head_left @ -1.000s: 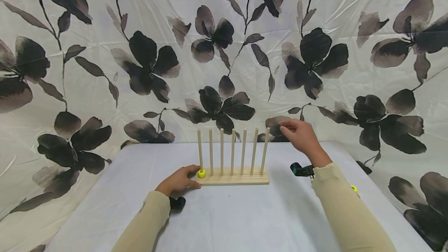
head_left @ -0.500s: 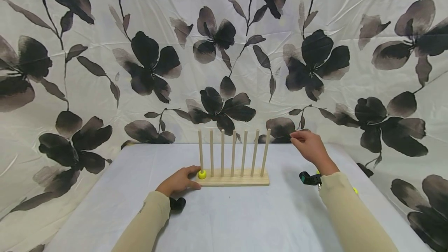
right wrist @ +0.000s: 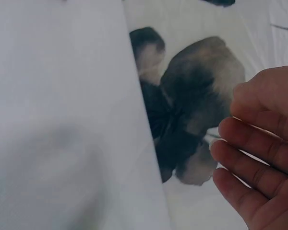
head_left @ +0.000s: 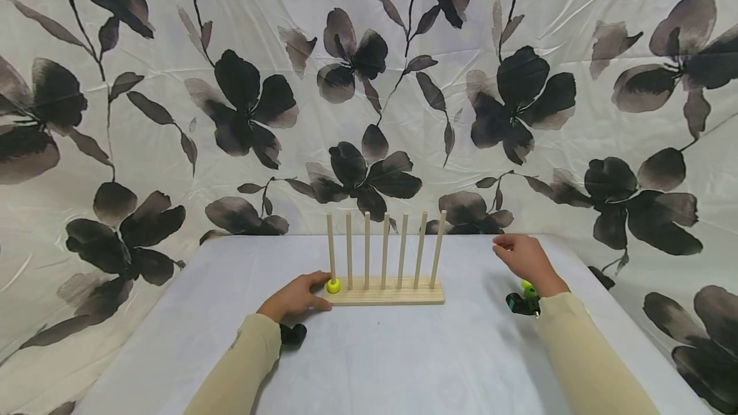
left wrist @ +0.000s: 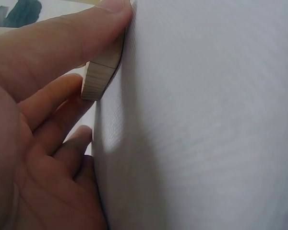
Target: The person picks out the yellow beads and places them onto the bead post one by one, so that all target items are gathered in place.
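Observation:
A wooden peg stand with a row of several upright dowels stands on the white table. One yellow bead sits at the foot of its leftmost dowel. My left hand holds the left end of the base, thumb on the near side and fingers on the far side; the left wrist view shows the base's end between them. Off to the right of the stand, my right hand is in the air above the table. Its fingers are loosely bent, and nothing is between them in the right wrist view.
Yellow and green beads lie on the table's right side, partly hidden behind my right wrist and its black wrist camera. A floral cloth hangs behind the table.
My right hand has moved right and down, away from the rightmost dowel, and the beads near its wrist have come into view. The left hand stays on the base.

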`<state>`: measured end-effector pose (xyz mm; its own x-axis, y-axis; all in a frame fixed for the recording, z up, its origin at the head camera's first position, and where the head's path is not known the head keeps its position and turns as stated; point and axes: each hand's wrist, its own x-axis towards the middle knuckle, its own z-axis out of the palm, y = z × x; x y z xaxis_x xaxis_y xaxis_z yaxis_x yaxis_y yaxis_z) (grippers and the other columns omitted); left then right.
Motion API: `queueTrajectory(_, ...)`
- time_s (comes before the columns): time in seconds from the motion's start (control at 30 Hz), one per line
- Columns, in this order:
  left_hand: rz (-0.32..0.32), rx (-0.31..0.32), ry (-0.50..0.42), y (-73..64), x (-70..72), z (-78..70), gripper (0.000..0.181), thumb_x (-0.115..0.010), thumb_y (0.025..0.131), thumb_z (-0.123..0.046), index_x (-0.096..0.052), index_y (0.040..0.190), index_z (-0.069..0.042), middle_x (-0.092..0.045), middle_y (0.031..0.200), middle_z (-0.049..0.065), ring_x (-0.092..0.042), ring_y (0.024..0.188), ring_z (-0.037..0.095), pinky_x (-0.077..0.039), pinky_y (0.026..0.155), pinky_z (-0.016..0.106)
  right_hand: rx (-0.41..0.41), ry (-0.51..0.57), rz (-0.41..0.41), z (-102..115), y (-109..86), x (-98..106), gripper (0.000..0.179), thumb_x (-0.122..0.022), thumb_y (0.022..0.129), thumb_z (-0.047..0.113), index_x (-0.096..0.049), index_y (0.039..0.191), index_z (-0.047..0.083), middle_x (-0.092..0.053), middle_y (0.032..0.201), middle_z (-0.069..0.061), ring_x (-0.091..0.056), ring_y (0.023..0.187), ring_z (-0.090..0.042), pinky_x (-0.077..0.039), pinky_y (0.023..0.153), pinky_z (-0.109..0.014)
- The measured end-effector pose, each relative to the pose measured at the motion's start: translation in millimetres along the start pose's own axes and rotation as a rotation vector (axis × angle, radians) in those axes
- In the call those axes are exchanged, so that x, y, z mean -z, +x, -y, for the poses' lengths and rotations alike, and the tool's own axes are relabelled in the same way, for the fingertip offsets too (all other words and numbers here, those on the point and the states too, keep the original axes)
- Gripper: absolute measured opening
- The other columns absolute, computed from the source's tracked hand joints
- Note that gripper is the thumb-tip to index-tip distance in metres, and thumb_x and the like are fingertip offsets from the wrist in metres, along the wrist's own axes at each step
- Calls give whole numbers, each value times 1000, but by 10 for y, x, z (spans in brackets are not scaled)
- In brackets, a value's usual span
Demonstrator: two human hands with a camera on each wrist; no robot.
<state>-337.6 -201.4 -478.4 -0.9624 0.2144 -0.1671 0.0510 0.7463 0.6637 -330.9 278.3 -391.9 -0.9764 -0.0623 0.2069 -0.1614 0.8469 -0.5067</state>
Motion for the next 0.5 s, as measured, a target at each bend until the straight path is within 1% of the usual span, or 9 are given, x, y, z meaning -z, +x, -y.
queueTrajectory(0.1, -3, -2, -1, -7, 2, 0, 84, -85, 71, -33, -47, 144, -18, -35, 156, 11, -26, 146, 37, -22, 117, 60, -9, -19, 35, -77, -20, -25, 37, -55, 96, 23, -64, 120, -4, -68, 114, -23, -63, 104, -38, -53, 88, -51)
queueTrajectory(0.23, -9, -12, 0, -12, 5, 3, 83, -85, 71, -32, -48, 144, -18, -36, 156, 12, -27, 146, 37, -22, 117, 60, -48, -29, 79, -161, -22, -43, 40, -55, 95, 24, -62, 122, -5, -65, 116, -24, -62, 105, -38, -52, 89, -51)
queueTrajectory(0.33, -9, -16, -3, -8, 6, 6, 82, -85, 71, -31, -48, 144, -19, -36, 156, 12, -27, 146, 37, -22, 117, 60, -77, -37, 101, -219, -14, -50, 41, -56, 94, 24, -61, 123, -5, -63, 118, -25, -60, 107, -39, -51, 90, -52)
queueTrajectory(0.5, -7, -14, 0, -7, 11, 5, 82, -84, 72, -31, -48, 144, -19, -36, 156, 11, -26, 146, 36, -22, 117, 59, -95, -77, 116, -313, -1, -72, 40, -58, 92, 20, -61, 122, -7, -62, 119, -29, -58, 108, -42, -49, 91, -54)
